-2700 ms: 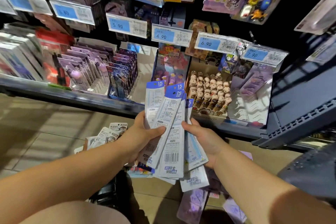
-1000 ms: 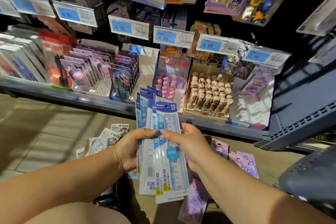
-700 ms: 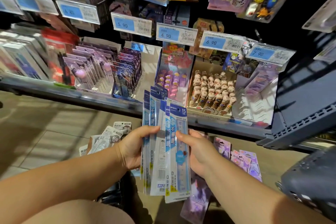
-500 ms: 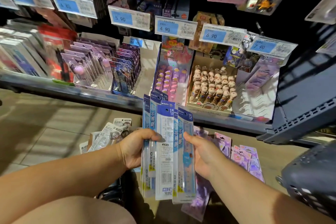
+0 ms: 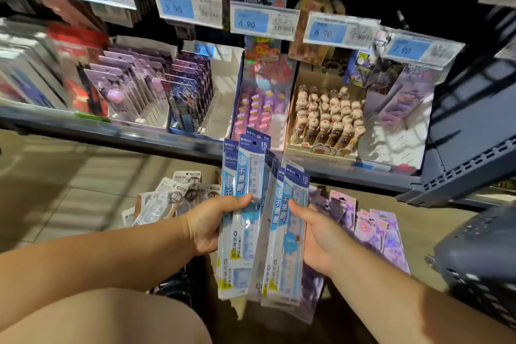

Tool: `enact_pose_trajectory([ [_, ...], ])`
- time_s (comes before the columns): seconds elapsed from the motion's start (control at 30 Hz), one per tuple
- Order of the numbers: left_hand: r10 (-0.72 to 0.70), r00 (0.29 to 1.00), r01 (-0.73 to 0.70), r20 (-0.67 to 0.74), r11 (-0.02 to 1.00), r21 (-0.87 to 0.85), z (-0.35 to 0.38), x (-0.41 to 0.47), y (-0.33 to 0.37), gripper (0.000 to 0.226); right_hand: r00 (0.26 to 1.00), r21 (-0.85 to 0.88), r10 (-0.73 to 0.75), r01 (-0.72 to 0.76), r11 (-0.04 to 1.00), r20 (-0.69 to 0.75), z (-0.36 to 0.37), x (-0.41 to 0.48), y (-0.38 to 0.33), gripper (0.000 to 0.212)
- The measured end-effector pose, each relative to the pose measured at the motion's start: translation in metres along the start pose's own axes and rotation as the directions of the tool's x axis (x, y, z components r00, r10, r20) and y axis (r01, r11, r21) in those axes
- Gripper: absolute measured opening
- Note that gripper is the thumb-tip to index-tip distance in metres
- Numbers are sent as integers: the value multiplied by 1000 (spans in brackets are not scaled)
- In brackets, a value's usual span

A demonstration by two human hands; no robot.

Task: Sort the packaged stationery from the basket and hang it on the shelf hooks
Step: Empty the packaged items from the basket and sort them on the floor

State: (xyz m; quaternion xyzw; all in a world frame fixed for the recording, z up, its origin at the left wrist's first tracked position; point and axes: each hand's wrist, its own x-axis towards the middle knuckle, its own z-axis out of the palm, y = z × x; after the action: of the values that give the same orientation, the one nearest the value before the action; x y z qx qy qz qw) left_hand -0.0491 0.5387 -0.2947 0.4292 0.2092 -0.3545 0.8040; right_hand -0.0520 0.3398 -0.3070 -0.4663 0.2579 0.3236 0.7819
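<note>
I hold a bunch of long blue-and-white packaged rulers upright in front of the lowest shelf. My left hand (image 5: 208, 225) grips the left part of the bunch (image 5: 243, 220), thumb across the front. My right hand (image 5: 317, 234) grips the right part (image 5: 291, 234), thumb on its edge. The two parts fan slightly apart at the middle. The dark basket (image 5: 485, 265) sits at the lower right, only its rim and side showing. Blue price tags (image 5: 262, 21) mark the hook rows above the shelf.
On the floor lie white correction-tape packs (image 5: 167, 198) at left and purple carded packs (image 5: 374, 229) at right. The shelf (image 5: 111, 131) carries display boxes of purple pens (image 5: 131, 89) and figure-topped pens (image 5: 326, 117). A grey shelf end (image 5: 472, 148) juts out at right.
The fanned rulers were turned front-side up and gathered into an upright bunch. In the last half second the bunch has split slightly into a left and a right part.
</note>
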Motion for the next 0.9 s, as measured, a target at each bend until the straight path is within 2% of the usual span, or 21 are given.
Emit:
enact_pose_trajectory([
  [0.07, 1, 1000, -1, -9, 1000, 7, 1, 1, -2, 22, 1000, -18, 12, -13, 1000, -15, -7, 0, 2, 63],
  [0.2, -9, 1000, 10, -14, 997, 80, 3, 3, -7, 27, 999, -39, 40, -39, 998, 28, -19, -2, 4, 41],
  [0.27, -33, 999, 31, 6, 991, 131, 6, 4, -7, 27, 998, -20, 39, -39, 999, 43, -20, -2, 4, 38],
  [0.37, -58, 997, 51, 42, 988, 145, 12, 3, -8, 22, 999, 1, 27, -27, 1000, 36, -17, -1, 5, 38],
  [0.47, -93, 995, 90, 37, 993, 75, 13, 8, -10, 38, 1000, 24, 15, -15, 1000, 5, -18, -1, 4, 43],
  [0.63, -128, 992, 130, -22, 977, 168, 15, 10, -15, 32, 1000, -10, -5, 5, 1000, 31, -22, -1, 2, 51],
  [0.77, -35, 996, 50, -81, 979, 197, 17, 11, -17, 28, 995, -71, 21, -14, 997, 93, -23, -1, 2, 46],
  [0.9, -26, 996, 39, -82, 984, 171, 20, 10, -11, 45, 992, -100, 37, -24, 995, 124, -18, -3, 4, 46],
])
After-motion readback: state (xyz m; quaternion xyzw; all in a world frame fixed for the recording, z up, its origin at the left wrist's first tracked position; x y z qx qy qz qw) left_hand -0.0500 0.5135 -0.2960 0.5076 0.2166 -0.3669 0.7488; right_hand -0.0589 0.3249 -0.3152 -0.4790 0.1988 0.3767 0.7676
